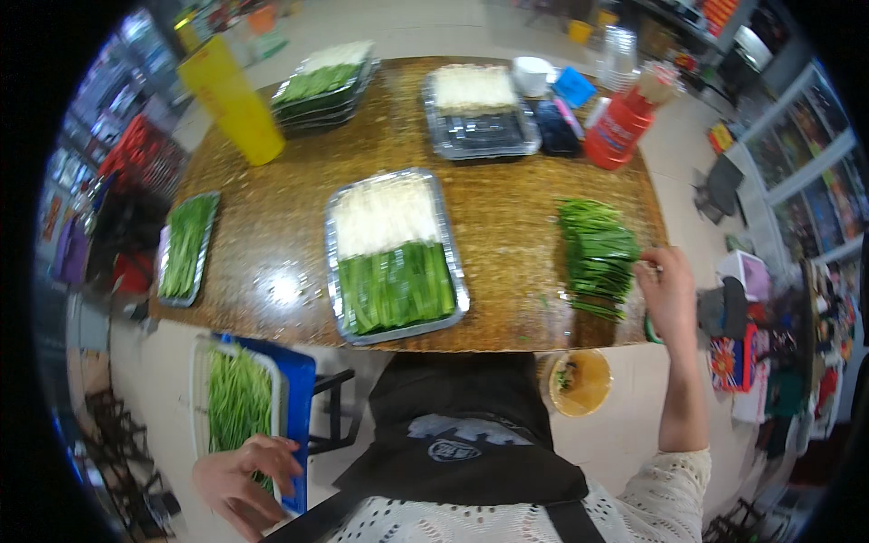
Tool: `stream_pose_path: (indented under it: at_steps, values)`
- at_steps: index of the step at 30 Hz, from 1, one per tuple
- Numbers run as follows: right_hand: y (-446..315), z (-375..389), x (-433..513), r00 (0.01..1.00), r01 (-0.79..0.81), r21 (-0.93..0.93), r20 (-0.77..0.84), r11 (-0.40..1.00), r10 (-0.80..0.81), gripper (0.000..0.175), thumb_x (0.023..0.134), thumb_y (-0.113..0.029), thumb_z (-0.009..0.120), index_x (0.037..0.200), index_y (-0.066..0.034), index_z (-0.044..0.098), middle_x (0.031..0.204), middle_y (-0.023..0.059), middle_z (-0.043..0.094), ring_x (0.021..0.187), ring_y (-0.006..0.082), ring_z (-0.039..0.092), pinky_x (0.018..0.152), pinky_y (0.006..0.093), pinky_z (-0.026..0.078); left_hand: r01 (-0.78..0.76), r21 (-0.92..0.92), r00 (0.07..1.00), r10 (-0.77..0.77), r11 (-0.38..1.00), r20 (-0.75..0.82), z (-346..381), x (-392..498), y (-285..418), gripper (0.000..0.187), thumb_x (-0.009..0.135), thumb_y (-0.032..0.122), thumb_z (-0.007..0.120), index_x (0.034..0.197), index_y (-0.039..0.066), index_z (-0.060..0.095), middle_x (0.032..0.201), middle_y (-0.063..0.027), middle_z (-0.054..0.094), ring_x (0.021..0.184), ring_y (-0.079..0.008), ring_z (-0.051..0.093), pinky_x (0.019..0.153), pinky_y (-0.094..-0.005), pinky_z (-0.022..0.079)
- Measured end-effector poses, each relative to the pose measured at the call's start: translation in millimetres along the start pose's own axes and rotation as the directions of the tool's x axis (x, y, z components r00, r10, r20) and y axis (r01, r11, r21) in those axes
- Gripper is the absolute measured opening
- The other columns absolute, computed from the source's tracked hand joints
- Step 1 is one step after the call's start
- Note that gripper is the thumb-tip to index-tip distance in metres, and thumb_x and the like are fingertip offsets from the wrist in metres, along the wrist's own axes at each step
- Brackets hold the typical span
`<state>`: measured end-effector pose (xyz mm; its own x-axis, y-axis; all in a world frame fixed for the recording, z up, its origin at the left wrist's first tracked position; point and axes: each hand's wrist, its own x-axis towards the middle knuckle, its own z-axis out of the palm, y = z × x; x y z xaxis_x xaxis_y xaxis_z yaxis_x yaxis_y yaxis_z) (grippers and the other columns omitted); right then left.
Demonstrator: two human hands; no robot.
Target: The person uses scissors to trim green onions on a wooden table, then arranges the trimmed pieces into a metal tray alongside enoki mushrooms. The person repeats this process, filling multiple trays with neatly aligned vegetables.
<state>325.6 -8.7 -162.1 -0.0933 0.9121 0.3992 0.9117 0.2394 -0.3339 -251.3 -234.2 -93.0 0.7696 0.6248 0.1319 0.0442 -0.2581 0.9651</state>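
My left hand [250, 475], fingers apart and holding nothing, is over the near end of a pale plastic basket [277, 394] of green chives [237, 394]. At the table's right edge, my right hand [664, 288] has its fingertips beside a pile of cut green stalks [601, 258]; whether it pinches anything is unclear. In front of me lies a clear tray [463, 288] with enoki mushrooms [387, 214] in its far half and cut green leaves [400, 288] in its near half. A narrower tray of greens [187, 248] lies at the table's left edge.
Stacked filled trays [322, 85] and a tall yellow roll [234, 102] stand back left. Back right are a part-filled mushroom tray [482, 112], a phone [558, 127], a white cup [531, 76] and a red container of sticks [621, 125]. A lined bin [582, 383] stands below the table edge.
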Motion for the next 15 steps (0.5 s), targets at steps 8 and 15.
stream_pose_path:
  at_steps: [8,15]
  values:
    - [8,12,18,0.998,-0.037,-0.054,0.057,0.998,0.04,0.02,0.085,-0.006,0.077,0.101,-0.0002,0.066,0.099,0.016,0.062,0.098,0.0348,0.062,0.087,0.0431,0.05,-0.896,0.11,0.436,0.899,0.431,0.032,31,64,70,0.014,0.083,0.022,0.075,0.094,0.014,0.071,0.104,-0.0056,0.066,0.097,-0.0216,0.063,0.09,-0.0456,0.05]
    - [9,16,22,0.998,0.059,0.058,0.019,0.997,-0.06,0.011,0.084,-0.001,0.073,0.092,-0.0014,0.066,0.101,0.0167,0.062,0.103,0.0379,0.06,0.091,0.0451,0.049,-0.951,-0.179,0.167,0.906,0.252,0.389,13,165,118,0.015,0.095,0.017,0.051,0.1,0.012,0.064,0.098,-0.0055,0.061,0.096,-0.0235,0.061,0.088,-0.0429,0.048]
